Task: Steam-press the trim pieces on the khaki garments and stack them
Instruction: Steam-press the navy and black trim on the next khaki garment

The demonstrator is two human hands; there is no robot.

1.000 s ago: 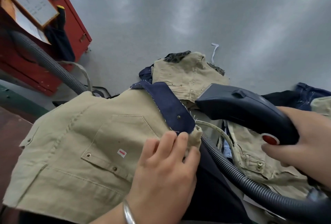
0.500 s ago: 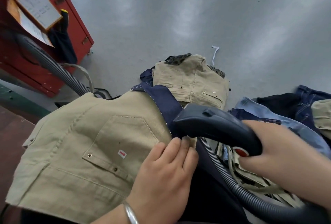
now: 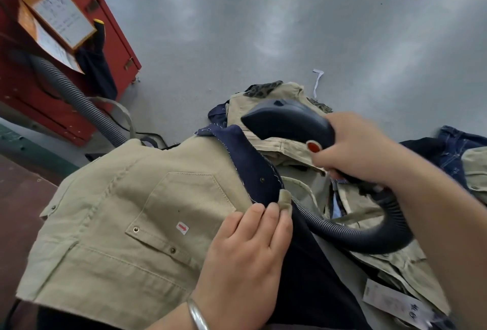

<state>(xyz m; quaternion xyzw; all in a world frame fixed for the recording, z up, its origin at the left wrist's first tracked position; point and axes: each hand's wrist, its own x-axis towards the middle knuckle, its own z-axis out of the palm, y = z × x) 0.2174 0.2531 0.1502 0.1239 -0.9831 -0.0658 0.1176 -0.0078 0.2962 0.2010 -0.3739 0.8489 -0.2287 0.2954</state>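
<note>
A khaki garment (image 3: pixel 126 219) lies spread flat across the foreground, its patch pocket facing up and a small white sticker with a red arrow (image 3: pixel 182 228) on it. Along its right edge runs a navy trim strip (image 3: pixel 250 166). The left hand (image 3: pixel 245 258), a metal bangle (image 3: pixel 197 315) at the wrist, rests on the garment with straight fingers pressing the cloth just below the trim. The right hand (image 3: pixel 353 147) grips the handle of a dark steam iron (image 3: pixel 287 121), held above the trim's upper end; its ribbed hose (image 3: pixel 350 234) loops below. More khaki garments (image 3: pixel 266 97) lie piled behind on the grey floor (image 3: pixel 290 18).
</note>
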